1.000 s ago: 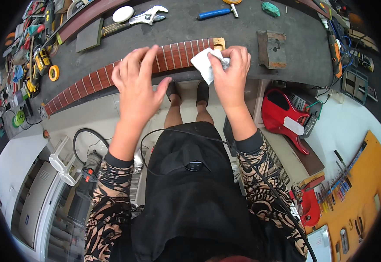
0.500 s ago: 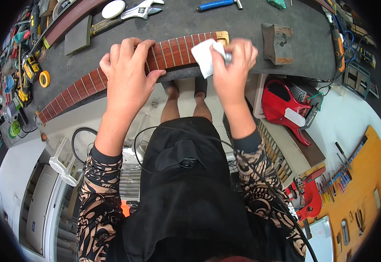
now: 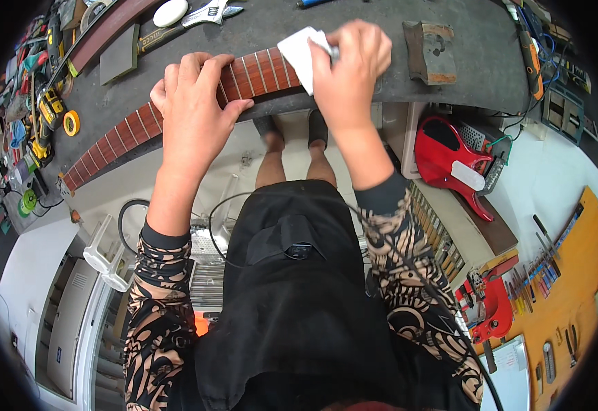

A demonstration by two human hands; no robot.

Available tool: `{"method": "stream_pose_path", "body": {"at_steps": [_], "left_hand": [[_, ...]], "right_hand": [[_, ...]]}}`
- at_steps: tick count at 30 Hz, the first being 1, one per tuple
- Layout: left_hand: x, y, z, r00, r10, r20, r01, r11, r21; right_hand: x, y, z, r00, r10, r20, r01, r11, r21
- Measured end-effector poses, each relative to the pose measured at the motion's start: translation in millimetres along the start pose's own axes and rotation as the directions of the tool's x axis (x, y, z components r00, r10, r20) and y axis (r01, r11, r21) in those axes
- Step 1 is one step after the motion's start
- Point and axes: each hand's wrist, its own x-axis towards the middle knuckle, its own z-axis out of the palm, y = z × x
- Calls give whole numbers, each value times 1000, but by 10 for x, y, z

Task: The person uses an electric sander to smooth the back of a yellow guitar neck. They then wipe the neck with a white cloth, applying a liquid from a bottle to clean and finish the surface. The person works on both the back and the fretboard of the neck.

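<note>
A guitar neck (image 3: pixel 254 74) with a reddish-brown fretted fingerboard lies along the near edge of the dark workbench (image 3: pixel 353 14), face up. My left hand (image 3: pixel 193 116) grips it around the middle, fingers over the fretboard and thumb by the near edge. Pinched in my right hand (image 3: pixel 350 75) is a folded white cloth or paper wipe (image 3: pixel 299 58), laid against the frets towards the neck's right end. That end is hidden behind the wipe and hand. Something small and grey shows by my right fingers, too blurred to name.
A metal block (image 3: pixel 439 58) stands right of my right hand. Beyond the neck lie an adjustable wrench (image 3: pixel 210 12) and a white oval object (image 3: pixel 170 12). Yellow tape (image 3: pixel 71 123) and a drill (image 3: pixel 49 109) are at left. Below the bench at right is a red guitar body (image 3: pixel 449 154).
My right hand and the wipe have moved a little left and away from me along the fretboard. My left hand keeps its hold. The whole view has shifted slightly.
</note>
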Motion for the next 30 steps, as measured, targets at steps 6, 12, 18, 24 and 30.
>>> {"method": "stream_pose_path", "body": {"at_steps": [6,12,18,24,30], "left_hand": [[-60,-21,23,1000,-9,-17,10,1000,12],[-23,-1,-9,999,-30,43,29,999,17],[-65,-13,33,999,-16,-28,16,1000,12],[-56,-1,31,999,2,-47,-1,1000,17],[-84,-30,34,1000,-25,-11,25,1000,8]], "right_hand": [[-389,-85,-208,998,48,40,-49,999,21],[40,3,27,999,-34,-3,33,999,-17],[-371,-57,-190,998,-13,66,12,1000,27],[-136,-200,-89,997,-37,70,41,998,-50],[-232,-244,-84,999,-14,38,16,997,-77]]}}
